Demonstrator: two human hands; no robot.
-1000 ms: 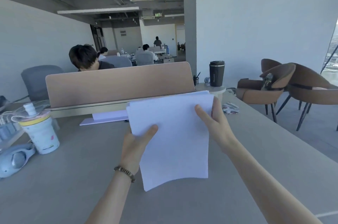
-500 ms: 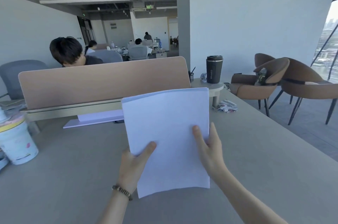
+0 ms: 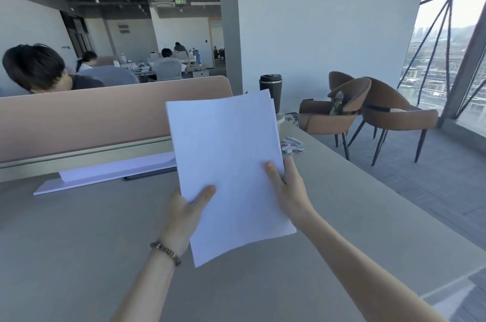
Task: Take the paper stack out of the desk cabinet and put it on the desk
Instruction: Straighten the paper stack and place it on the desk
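white paper stack (image 3: 226,169) held up above the grey desk (image 3: 79,256), tilted so the blank top sheet faces the camera, far edge raised, near edge curling down a little. not touching the desktop anywhere visible. left hand (image 3: 185,212) clamped on the stack's left edge near the lower corner, thumb laid across the top sheet, remaining fingers hidden behind the paper. beaded bracelet (image 3: 165,253) around the left wrist. right hand (image 3: 286,187) gripping the right edge somewhat farther up, thumb pressed flat on the front, fingers wrapped behind. both forearms bare, reaching in from the near edge.

beyond the stack, a tan divider panel (image 3: 105,116) standing upright along the far side of the desk. at its foot, to the left of the stack, a flat white folded sheet or board (image 3: 105,174) lying on the desktop, with a dark thin object just beside it, too slim to identify. dark travel mug (image 3: 271,90) standing upright at the far right of the desk, partly hidden by the stack's top corner. small crumpled wrappers (image 3: 293,146) on the desktop just right of the stack. two brown chairs (image 3: 368,111) on the floor to the far right, near the window. a seated person's dark hair (image 3: 31,66) showing above the divider at far left.
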